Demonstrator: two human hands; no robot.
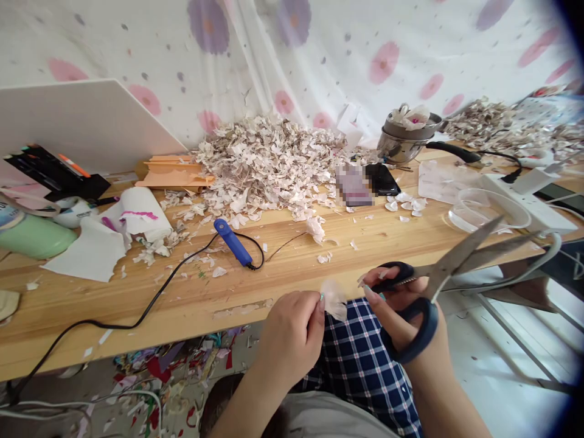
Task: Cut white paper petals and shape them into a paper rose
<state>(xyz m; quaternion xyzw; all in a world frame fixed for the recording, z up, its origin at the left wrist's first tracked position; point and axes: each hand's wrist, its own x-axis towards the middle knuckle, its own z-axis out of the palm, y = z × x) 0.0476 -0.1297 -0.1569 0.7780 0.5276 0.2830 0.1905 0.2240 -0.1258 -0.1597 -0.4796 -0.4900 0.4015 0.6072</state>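
My left hand (296,328) is closed in a pinch on a thin, translucent white petal-like piece (334,301), just off the table's front edge. To its right, my right hand (417,322) holds a pair of scissors (456,261) by the dark blue handles. The blades stand apart and point up and to the right, away from the white piece. Thumb and forefinger of the right hand reach toward the left hand, with a gap between the hands.
A heap of pale scraps (269,164) lies at the back of the wooden table (182,304). A blue corded tool (233,243) is at centre, its cable running left. A metal pot (404,143), clear plastic dish (490,210) and power strip (529,201) stand right. A white roll (143,210) lies left.
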